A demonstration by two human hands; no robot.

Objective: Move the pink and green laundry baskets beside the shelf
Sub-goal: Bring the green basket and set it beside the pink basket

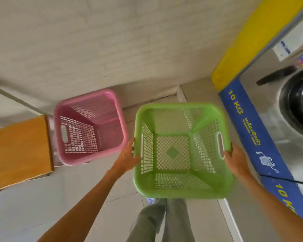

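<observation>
Between my hands, the green laundry basket [182,151] is gripped at both rims by left hand [128,158] and right hand [234,159]; left of them, the pink laundry basket [89,126] stands beside the wooden shelf [19,151].

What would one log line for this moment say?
hands: left, right hold green basket | pink basket: beside wooden shelf
</observation>
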